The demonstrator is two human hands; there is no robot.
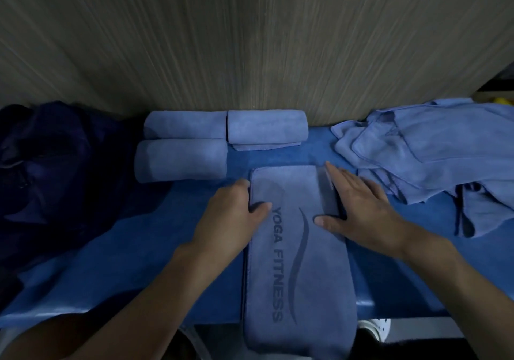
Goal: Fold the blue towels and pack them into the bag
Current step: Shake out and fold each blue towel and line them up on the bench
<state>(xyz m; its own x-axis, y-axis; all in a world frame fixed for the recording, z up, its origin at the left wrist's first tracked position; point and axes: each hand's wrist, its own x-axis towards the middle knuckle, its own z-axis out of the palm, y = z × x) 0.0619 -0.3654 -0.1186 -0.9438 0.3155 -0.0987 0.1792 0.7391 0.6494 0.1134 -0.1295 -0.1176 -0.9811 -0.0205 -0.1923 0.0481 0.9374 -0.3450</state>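
"Well, which step is this?"

"Folding. The YOGA FITNESS towel [300,262] lies near-centre as a long strip. Your left hand [233,215] pinches its left edge, and your right hand [358,206] lies flat, fingers straight, on its right edge."

"Next?"

"Probably roll it like the rolled towels [183,159] beyond."

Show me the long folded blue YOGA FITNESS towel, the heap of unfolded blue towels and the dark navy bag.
Long folded blue YOGA FITNESS towel [300,262], head view, printed middle.
Heap of unfolded blue towels [434,148], head view, top layer.
Dark navy bag [55,165], head view, crumpled side.
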